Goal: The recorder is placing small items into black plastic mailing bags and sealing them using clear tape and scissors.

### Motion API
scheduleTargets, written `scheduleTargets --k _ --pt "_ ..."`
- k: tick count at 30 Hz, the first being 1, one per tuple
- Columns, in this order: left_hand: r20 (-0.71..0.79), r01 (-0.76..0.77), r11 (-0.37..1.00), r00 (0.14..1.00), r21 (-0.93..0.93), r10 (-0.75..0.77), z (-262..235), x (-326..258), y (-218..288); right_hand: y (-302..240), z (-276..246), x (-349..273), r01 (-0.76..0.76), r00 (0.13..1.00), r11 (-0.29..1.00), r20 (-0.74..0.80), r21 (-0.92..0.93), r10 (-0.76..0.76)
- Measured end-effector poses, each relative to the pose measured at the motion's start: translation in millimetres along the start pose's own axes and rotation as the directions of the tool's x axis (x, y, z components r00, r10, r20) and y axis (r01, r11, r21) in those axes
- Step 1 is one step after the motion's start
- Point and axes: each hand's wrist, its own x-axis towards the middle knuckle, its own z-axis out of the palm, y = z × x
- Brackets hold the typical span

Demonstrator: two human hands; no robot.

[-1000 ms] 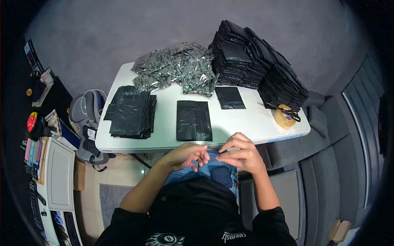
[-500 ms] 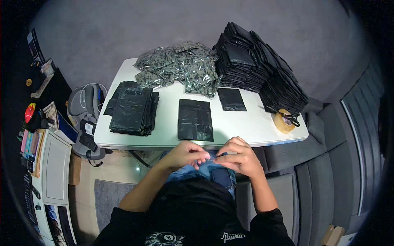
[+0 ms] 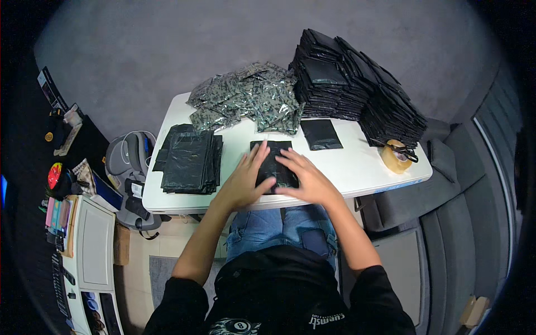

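Overhead view of a seated person at a white table (image 3: pixel 357 167). In the frames before this one both hands were held together at the near table edge, over the lap; here both lie flat on the black pouch (image 3: pixel 274 162) at the front centre of the table. The pouch has kept its place and its heading.

The left hand (image 3: pixel 244 180) covers the pouch's left edge and lower left corner, fingers (image 3: pixel 258 155) spread apart and laid flat, clamped on nothing. The right hand (image 3: pixel 307 177) presses on the pouch's lower right part, fingers likewise apart and extended toward the far-left. The two hands nearly meet near the pouch's near edge.

The pouch is a flat rectangle; its long axis runs from the person toward the far side of the table, its short edges nearest and farthest.

Around it: a stack of black plastic bags (image 3: pixel 188 161) to the left, a heap of patterned grey-green packets (image 3: pixel 245 103) beyond, a single smaller black pouch (image 3: pixel 321 134) just to the far right, tall piles of black pouches (image 3: pixel 357 84) at the far right, and a roll of tape (image 3: pixel 395 156) near the right end.
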Motion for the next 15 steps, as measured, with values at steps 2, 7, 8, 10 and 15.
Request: scheduleTargets --k 2,7,8,10,15 --pt "-0.018 0.008 1.0 1.0 0.025 -0.008 7 28 -16 11 10 26 -0.105 0.994 0.994 0.035 -0.022 0.106" --pt "0.097 0.073 0.982 0.991 0.171 -0.091 34 61 -43 50 53 49 -0.108 0.975 0.978 0.173 -0.177 0.139" --pt "0.144 0.02 0.964 0.988 0.267 -0.061 39 56 -49 54 60 47 -0.077 0.969 0.963 0.209 -0.257 0.133" --pt "0.152 -0.01 0.953 0.988 0.304 -0.038 42 58 -56 63 64 44 -0.066 0.971 0.961 0.204 -0.269 0.124" --pt "0.107 -0.074 0.948 0.993 0.311 0.043 44 60 -55 66 62 36 -0.002 0.99 0.963 0.132 -0.271 0.039"
